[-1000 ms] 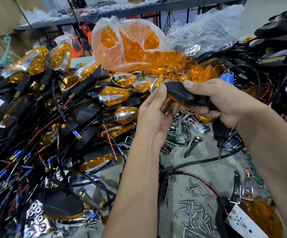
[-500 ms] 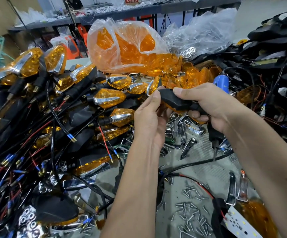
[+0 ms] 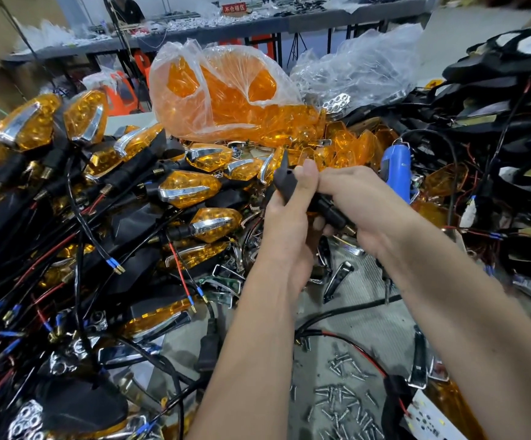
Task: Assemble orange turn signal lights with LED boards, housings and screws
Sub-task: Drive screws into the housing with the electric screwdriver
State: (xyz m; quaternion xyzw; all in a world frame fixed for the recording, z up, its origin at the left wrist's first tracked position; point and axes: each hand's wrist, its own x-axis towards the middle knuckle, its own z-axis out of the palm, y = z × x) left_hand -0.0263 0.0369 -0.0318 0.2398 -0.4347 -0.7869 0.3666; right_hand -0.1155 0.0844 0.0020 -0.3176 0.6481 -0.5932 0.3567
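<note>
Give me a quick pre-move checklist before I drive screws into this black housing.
1. Black housing gripped by left hand and right hand: ok.
2. Orange lens seated in housing: cannot tell, hidden by the fingers.
3. Loose screws lying on the mat: ok.
4. Blue screwdriver in hand: not ok, it lies behind the right hand.
5. LED board fitted inside: cannot tell.

Head-worn view, down over hands (image 3: 321, 217)
</note>
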